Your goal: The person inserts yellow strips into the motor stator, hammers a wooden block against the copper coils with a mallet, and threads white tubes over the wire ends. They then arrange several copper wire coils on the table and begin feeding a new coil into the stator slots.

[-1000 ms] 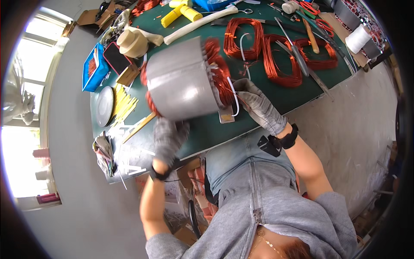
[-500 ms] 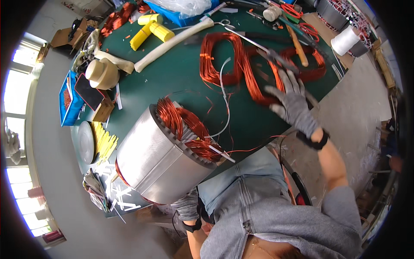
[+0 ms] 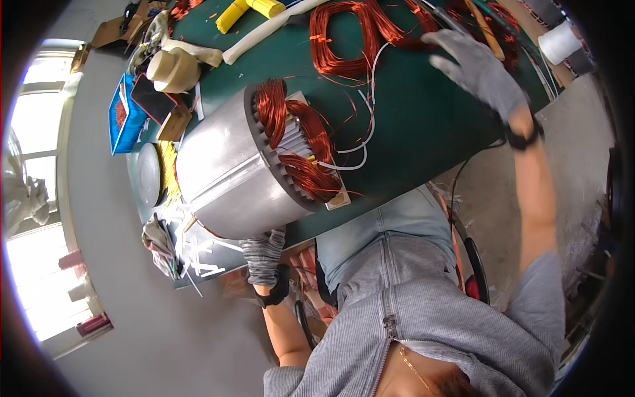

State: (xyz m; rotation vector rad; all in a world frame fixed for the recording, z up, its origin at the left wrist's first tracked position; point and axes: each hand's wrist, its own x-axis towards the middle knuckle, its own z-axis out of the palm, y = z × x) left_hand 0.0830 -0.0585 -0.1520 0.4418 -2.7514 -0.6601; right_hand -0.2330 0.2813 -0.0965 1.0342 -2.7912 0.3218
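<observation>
Stator (image 3: 228,165) looks heavy, slick; hold its shell (image 3: 211,149), not windings (image 3: 311,177). Right hand (image 3: 481,71): fingers open; left hand (image 3: 263,257): can't tell.

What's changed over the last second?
The metal cylinder moved nearer and leftward. The right hand left its copper windings and moved right; the middle loose coil lies farther away. The left hand stays at the cylinder's near side; grey disc unmoved.

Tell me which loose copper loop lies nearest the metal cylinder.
The loop beside the cream roll; the others lie farther from the cylinder, toward the right hand.
</observation>
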